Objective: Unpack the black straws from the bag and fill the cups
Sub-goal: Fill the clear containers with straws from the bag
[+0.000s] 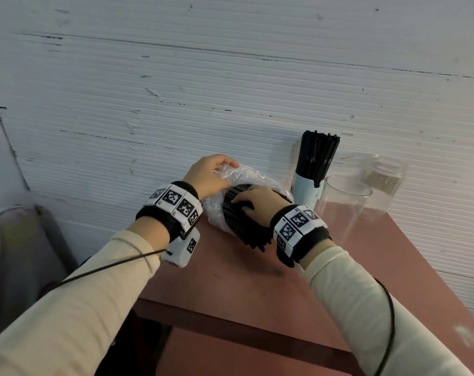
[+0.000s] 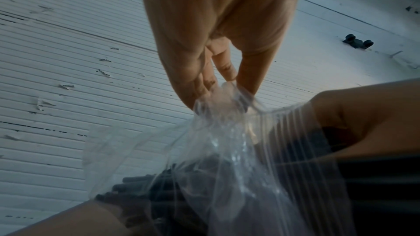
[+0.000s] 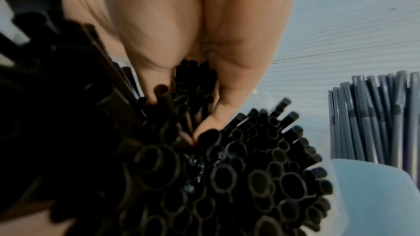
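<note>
A clear plastic bag (image 1: 250,173) full of black straws (image 1: 241,226) lies on the brown table (image 1: 257,280) against the wall. My left hand (image 1: 210,173) pinches the bag's bunched far end (image 2: 227,96) and lifts it. My right hand (image 1: 254,200) reaches into the bundle's open end and grips a clump of straws (image 3: 193,85) between thumb and fingers. To the right stands a pale blue cup (image 1: 306,189) holding upright black straws (image 1: 315,156). A clear empty cup (image 1: 344,204) and a glass jar (image 1: 382,180) stand beside it.
A white ribbed wall (image 1: 230,77) rises directly behind the table. A grey cloth-covered object (image 1: 21,253) sits low at the left, off the table. The table's near edge (image 1: 230,318) runs across the foreground.
</note>
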The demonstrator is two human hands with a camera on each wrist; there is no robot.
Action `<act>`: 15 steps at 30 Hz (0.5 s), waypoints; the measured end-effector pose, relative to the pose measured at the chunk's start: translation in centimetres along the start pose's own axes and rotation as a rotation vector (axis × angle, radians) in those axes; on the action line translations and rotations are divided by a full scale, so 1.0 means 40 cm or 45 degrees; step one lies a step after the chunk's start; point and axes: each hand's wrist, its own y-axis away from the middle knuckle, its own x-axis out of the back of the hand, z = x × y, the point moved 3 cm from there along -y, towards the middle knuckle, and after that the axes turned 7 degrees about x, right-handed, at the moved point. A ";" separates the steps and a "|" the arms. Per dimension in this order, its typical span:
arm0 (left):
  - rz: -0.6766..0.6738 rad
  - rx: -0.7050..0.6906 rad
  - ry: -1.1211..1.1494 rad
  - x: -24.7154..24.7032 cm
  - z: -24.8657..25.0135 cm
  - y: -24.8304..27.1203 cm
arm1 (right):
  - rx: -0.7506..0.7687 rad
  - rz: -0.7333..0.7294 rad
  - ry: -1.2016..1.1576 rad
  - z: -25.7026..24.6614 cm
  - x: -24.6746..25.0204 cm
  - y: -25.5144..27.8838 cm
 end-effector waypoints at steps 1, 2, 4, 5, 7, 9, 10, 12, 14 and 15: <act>0.003 -0.003 0.001 0.000 -0.001 -0.001 | 0.013 0.007 0.003 0.001 0.001 0.006; 0.007 -0.001 0.002 0.000 -0.003 -0.003 | 0.028 0.018 0.012 0.001 0.004 0.011; 0.007 0.015 0.004 -0.002 -0.006 -0.006 | 0.060 0.066 0.024 0.005 0.011 0.024; 0.002 0.022 0.006 -0.003 -0.007 -0.007 | 0.068 0.100 0.021 0.006 0.017 0.030; -0.010 0.036 0.014 -0.004 -0.007 -0.008 | 0.072 0.165 0.004 0.008 0.032 0.041; -0.012 0.045 0.011 -0.005 -0.003 -0.008 | 0.081 0.202 -0.015 0.009 0.043 0.049; -0.012 0.050 0.006 -0.005 0.000 -0.007 | 0.089 0.218 -0.026 0.009 0.048 0.053; -0.015 0.042 -0.008 -0.007 0.004 -0.003 | 0.108 0.259 -0.052 0.011 0.057 0.064; -0.018 0.020 -0.026 -0.007 0.005 0.004 | 0.109 0.274 -0.093 0.016 0.068 0.080; -0.019 0.011 -0.044 -0.008 0.005 0.007 | 0.101 0.276 -0.118 0.019 0.077 0.091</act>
